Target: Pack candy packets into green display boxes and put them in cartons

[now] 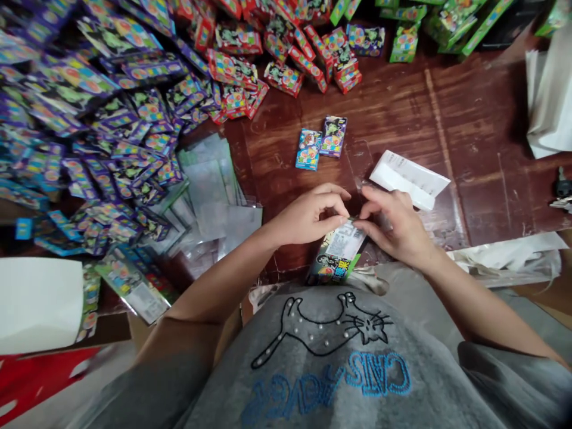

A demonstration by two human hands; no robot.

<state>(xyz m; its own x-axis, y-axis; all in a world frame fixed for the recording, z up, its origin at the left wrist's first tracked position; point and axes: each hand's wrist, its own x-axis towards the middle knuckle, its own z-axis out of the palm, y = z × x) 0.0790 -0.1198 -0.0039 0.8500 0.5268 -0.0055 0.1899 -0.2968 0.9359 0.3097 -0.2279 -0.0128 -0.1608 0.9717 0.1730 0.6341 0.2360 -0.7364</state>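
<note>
A printed plastic packet (337, 262) with a white label stands tilted against the table's near edge, close to my body. My left hand (308, 214) has its thumb and index finger pinched at the packet's top edge. On the other side of that edge, my right hand (395, 229) pinches it between thumb and fingers. What lies inside the packet is hidden by the label and print. Beyond my hands lie a small blue candy box (308, 149) and a small purple candy box (333, 136), touching. A folded white label sheet (409, 177) rests just past my right hand.
Purple boxes (134, 113) are heaped at left, red boxes (281, 77) at the back, green boxes (451, 24) at back right. Clear plastic sleeves (208, 190) lie left of my hands. Filled packets (134, 286) are at lower left. White papers (554, 101) and keys (563, 187) lie right.
</note>
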